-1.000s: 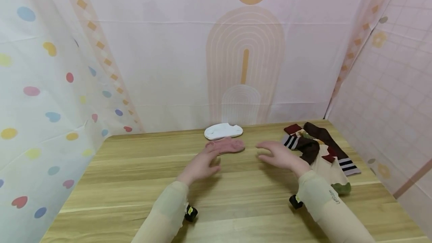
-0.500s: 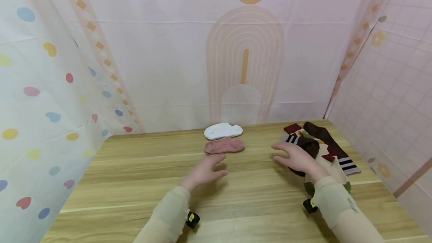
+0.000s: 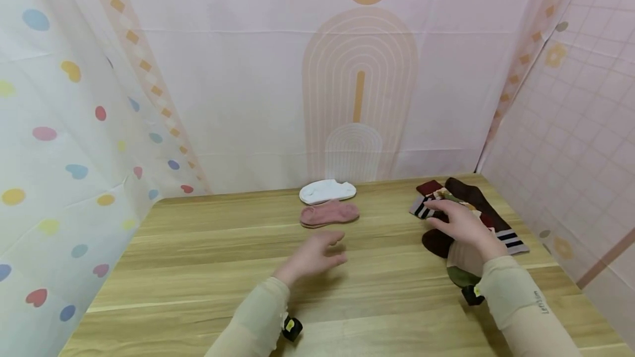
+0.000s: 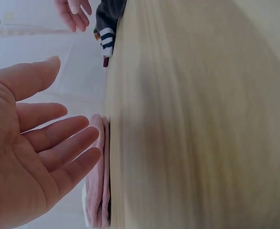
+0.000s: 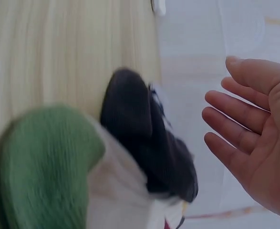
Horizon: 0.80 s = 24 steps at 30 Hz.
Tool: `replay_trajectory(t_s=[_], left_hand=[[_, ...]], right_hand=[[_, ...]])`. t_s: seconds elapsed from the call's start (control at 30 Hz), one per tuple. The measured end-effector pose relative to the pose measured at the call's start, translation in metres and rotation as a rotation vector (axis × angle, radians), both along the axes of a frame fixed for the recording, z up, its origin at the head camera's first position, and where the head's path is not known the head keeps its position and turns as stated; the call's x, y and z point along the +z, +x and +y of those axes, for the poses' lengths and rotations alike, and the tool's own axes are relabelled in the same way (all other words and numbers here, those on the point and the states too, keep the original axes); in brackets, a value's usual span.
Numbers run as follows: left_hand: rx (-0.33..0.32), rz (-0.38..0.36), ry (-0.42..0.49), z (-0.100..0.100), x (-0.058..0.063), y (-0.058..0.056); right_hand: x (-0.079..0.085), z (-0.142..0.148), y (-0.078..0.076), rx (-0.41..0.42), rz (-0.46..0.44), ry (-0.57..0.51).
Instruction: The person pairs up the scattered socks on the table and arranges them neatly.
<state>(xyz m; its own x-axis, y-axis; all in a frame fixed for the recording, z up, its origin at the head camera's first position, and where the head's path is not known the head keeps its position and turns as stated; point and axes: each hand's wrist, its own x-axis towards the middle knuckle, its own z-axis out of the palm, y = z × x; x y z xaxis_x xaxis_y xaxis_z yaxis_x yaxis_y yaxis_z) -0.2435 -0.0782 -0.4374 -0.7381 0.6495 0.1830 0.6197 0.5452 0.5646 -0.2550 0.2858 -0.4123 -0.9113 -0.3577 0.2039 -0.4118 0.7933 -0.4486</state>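
My left hand (image 3: pixel 312 255) hovers over the middle of the table, fingers relaxed and holding nothing. Just beyond it lie pink socks (image 3: pixel 329 213), laid flat one on the other, with white socks (image 3: pixel 327 191) right behind them. My right hand (image 3: pixel 463 225) is over a loose pile of socks at the right, its palm bare in the right wrist view. In that pile are dark brown socks (image 3: pixel 468 194) with striped cuffs, and cream socks (image 3: pixel 463 257) with a green toe (image 5: pixel 49 162) and dark red parts. The hand and forearm hide part of the pile.
The wooden table (image 3: pixel 198 269) ends at a patterned cloth backdrop (image 3: pixel 248 98) at the back. More printed cloth hangs along the left and right sides. A small black camera (image 3: pixel 291 328) sits at the left wrist, another (image 3: pixel 472 295) at the right.
My right hand has moved right, over the sock pile. My left hand has drawn back and slightly right, away from the pink socks it overlapped before.
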Motion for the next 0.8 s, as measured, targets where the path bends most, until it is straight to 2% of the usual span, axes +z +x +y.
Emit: replay_trajectory(t_s=[0.27, 0.5, 0.8], left_hand=[[0.016, -0.024, -0.004, 0.009, -0.003, 0.007], [0.017, -0.023, -0.029, 0.019, -0.007, 0.008], [-0.002, -0.019, -0.027, 0.035, -0.007, 0.010]], right_hand=[[0.000, 0.019, 0.004, -0.060, -0.025, 0.027], [0.001, 0.031, 0.008, -0.123, -0.013, 0.043], [-0.001, 0.045, 0.008, -0.163, -0.009, 0.014]])
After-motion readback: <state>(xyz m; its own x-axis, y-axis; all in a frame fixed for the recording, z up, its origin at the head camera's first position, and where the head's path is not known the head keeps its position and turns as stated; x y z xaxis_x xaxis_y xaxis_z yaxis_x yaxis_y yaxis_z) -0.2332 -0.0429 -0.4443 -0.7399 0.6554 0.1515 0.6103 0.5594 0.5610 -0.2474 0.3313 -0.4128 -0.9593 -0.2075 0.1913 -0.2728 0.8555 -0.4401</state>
